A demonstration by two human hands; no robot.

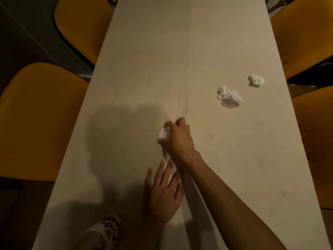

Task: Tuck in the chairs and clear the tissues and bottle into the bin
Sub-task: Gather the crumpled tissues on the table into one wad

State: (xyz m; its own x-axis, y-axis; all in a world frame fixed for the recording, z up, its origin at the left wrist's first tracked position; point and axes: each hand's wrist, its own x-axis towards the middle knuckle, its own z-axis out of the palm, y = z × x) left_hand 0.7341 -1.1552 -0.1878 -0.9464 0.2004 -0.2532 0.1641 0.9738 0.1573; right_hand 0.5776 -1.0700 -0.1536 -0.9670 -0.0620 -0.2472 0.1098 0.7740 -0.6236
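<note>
my right hand (177, 137) is out over the middle of the long pale table (144, 60), fingers curled round a crumpled tissue (164, 133) that sits on the tabletop. my left hand (164, 193) lies flat on the table nearer me than that tissue, fingers spread and straight, holding nothing. two more crumpled tissues lie beyond and to the right of the gripped one: a bigger tissue (229, 96) and a smaller tissue (256, 80) further on, close to the table's right edge, apart from each other. bottle (100, 233) stands at the table's near end, left of my left hand, blurry, label partly readable only. bare tabletop runs wide beyond the tissues to the far end. yellow chairs (41, 121) flank both long edges of the table, seats sticking out from under it.
</note>
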